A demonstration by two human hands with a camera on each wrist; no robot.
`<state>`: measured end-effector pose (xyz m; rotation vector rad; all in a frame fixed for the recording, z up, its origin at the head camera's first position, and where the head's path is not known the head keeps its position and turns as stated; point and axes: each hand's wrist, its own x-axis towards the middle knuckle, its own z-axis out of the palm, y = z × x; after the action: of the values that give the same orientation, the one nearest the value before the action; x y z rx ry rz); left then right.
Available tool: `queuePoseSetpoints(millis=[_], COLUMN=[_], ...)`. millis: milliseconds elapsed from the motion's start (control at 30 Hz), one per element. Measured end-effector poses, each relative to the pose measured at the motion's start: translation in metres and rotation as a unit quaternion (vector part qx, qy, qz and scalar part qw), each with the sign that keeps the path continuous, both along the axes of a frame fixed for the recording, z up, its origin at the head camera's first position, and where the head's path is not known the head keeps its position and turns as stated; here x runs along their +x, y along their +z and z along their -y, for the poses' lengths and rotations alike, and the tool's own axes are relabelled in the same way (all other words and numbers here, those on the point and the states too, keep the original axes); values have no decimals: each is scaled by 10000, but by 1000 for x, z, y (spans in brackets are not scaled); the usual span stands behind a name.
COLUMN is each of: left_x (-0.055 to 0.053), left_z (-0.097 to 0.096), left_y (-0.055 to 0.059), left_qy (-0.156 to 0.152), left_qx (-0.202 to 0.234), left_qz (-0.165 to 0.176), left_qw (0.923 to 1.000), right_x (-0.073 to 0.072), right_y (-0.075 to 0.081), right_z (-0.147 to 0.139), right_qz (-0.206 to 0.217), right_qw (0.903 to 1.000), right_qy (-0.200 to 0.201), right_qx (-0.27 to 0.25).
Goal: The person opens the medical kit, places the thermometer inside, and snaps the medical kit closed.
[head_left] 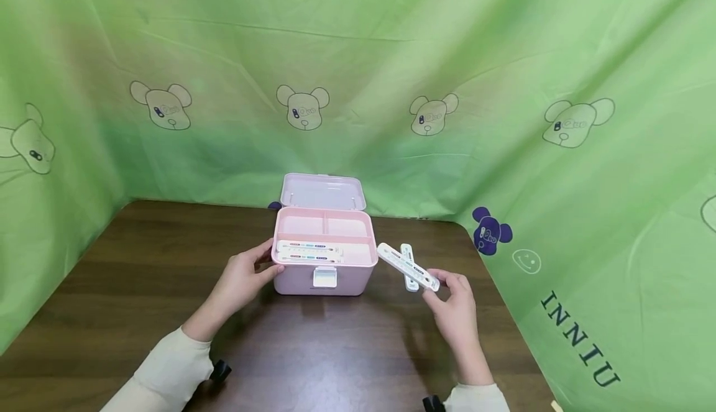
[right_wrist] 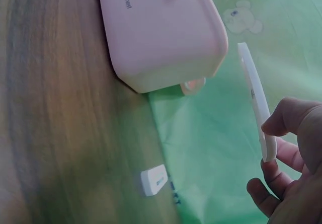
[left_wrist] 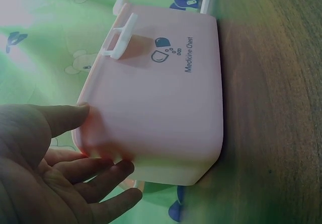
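A pink medicine chest [head_left: 299, 283] stands on the table with its lid [head_left: 323, 192] raised behind it. My left hand [head_left: 242, 280] grips its left front corner, thumb on the front and fingers along the side in the left wrist view. Two slim white cases with coloured print [head_left: 307, 251] lie in the front compartment of its tray. Between thumb and fingers, my right hand [head_left: 455, 306] pinches the near end of another slim white case [right_wrist: 257, 95], held tilted beside the chest. One more slim white case [head_left: 412, 286] lies on the table under it, partly hidden in the head view.
A divider splits the back of the tray [head_left: 307, 220] into two compartments. The chest has a white latch [head_left: 325, 277] on its front. Green cloth [head_left: 369, 39] printed with bear heads hangs behind and beside the brown wooden table [head_left: 313, 362].
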<state>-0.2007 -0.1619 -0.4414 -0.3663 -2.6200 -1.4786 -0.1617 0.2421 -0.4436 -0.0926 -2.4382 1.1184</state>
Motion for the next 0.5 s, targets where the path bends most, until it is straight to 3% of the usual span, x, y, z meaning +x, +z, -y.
queuePoseSetpoints(millis=[267,500], left_x=[2,-2], left_z=[0,-1], left_y=[-1,0], left_qy=[-16,-10], left_qx=[-92,-47], left_qz=[31,33], left_qw=[10000,10000], right_x=[-10,-28], right_y=[14,35], right_z=[-1,-1], right_qz=[46,185], right_qw=[9967,9901], right_qy=[448,1210], right_qx=[672,683])
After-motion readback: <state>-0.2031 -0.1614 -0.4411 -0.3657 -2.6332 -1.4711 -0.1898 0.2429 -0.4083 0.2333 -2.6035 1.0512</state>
